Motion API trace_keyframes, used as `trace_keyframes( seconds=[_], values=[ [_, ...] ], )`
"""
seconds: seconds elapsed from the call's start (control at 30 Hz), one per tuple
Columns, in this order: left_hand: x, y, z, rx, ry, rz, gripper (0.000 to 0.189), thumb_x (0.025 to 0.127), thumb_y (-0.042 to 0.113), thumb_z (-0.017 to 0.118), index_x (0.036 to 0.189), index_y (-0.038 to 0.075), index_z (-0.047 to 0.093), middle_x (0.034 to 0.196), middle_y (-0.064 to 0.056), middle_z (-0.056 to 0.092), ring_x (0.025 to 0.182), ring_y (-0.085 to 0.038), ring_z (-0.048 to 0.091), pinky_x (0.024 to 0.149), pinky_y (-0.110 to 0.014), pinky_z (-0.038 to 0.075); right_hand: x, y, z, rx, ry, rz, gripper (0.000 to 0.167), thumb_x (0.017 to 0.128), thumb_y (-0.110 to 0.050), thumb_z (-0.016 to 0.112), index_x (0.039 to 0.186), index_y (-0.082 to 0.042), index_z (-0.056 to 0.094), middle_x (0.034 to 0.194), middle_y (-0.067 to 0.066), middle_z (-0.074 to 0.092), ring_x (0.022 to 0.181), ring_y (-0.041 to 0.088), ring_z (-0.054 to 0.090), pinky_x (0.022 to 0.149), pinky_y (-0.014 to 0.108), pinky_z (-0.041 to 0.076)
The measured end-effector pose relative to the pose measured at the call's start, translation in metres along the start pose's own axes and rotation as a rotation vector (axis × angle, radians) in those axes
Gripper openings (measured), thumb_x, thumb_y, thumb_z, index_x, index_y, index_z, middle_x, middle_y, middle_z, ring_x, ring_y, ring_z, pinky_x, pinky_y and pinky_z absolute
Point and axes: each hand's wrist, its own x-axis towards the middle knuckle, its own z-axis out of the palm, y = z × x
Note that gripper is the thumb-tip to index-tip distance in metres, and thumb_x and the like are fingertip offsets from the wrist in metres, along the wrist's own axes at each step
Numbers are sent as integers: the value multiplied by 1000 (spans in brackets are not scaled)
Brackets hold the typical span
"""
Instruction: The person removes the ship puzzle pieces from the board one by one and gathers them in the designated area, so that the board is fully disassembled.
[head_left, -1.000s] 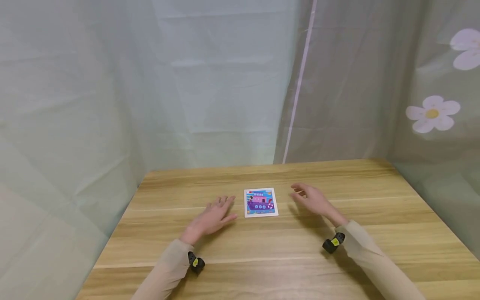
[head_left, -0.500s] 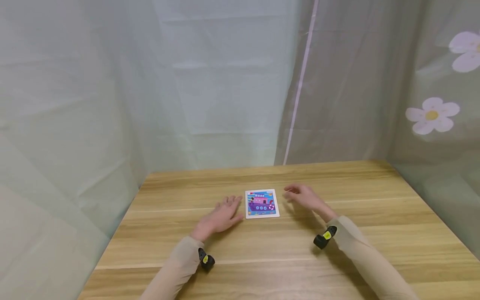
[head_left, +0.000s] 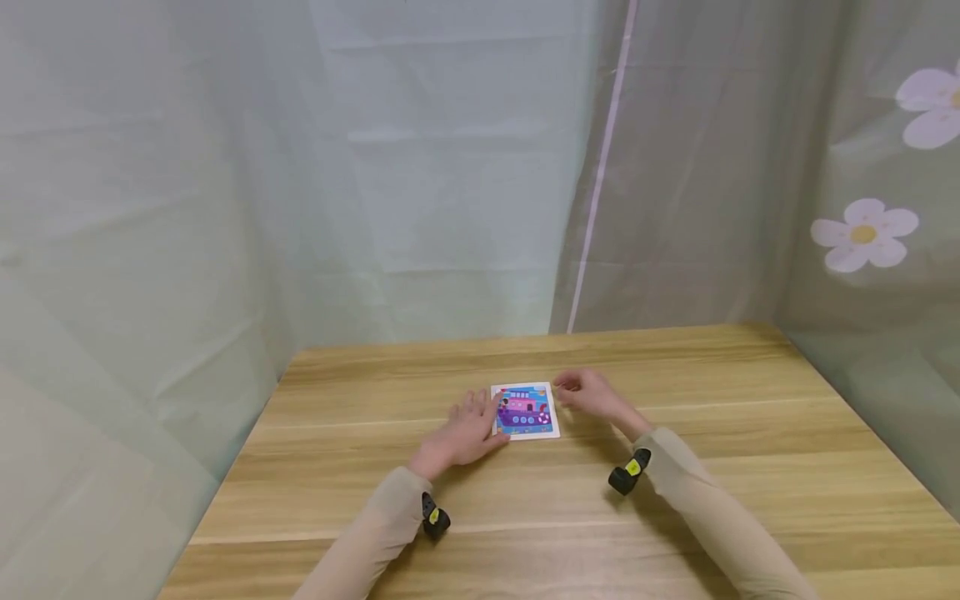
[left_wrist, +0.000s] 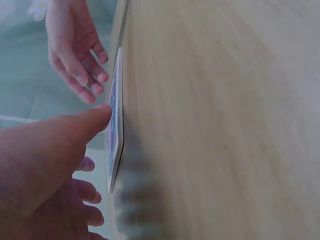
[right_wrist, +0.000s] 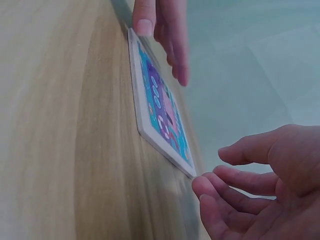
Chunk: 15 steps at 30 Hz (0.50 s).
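Note:
A thin square picture board (head_left: pixel 527 410) with a white border lies flat on the wooden table; its picture is a purple and pink ship on blue. The left hand (head_left: pixel 467 432) is at the board's left edge, fingers spread, index and thumb tips overlapping the border in the head view. In the left wrist view the left thumb (left_wrist: pixel 90 122) reaches over the board's near side. At the far right corner is the right hand (head_left: pixel 592 396), its fingers loosely bent. The right wrist view shows its fingertips (right_wrist: pixel 202 187) right by the board's corner (right_wrist: pixel 192 172), nothing between them and the thumb.
The wooden table (head_left: pixel 360 392) spreads out around the board. Pale fabric curtains (head_left: pixel 450 167) hang behind it and on both sides, with white flowers (head_left: pixel 864 234) on the right one. Each wrist carries a small black camera (head_left: pixel 628 472).
Both hands have moved inward toward the board: the left hand to the right until its tips overlap the border, the right hand leftward to the corner. The board stays in place on the table.

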Motion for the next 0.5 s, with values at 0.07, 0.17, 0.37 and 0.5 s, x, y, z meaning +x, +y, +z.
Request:
trace_keyframes(
  seconds=[0.07,0.17,0.37,0.5],
  values=[
    [2,3,1,2,-5,-5,76,99,49,45,155,7,15,158,-28,10,146,-48,9,116,-64,13,1,-1,1,-20,12,-4,27,92,-10,62,114,6,64,99,20,69,79,18,67,66,27,56],
    [7,6,2,-2,-15,-3,77,99,49,45,155,6,15,159,-29,8,146,-48,8,116,-64,13,4,-2,3,-31,14,8,28,91,-12,63,114,3,65,99,17,69,80,17,65,66,27,56],
    [14,10,5,19,-57,14,78,99,53,42,155,7,14,159,-29,4,148,-45,2,118,-61,11,9,-2,6,-50,16,29,27,88,-9,66,113,2,66,100,16,69,85,19,64,68,27,56],
    [18,13,5,14,-57,38,78,99,53,42,155,6,15,159,-28,5,149,-43,3,119,-59,12,13,-3,8,-116,28,-1,27,85,-7,70,109,2,67,99,15,69,88,22,65,74,31,56]
  ],
)
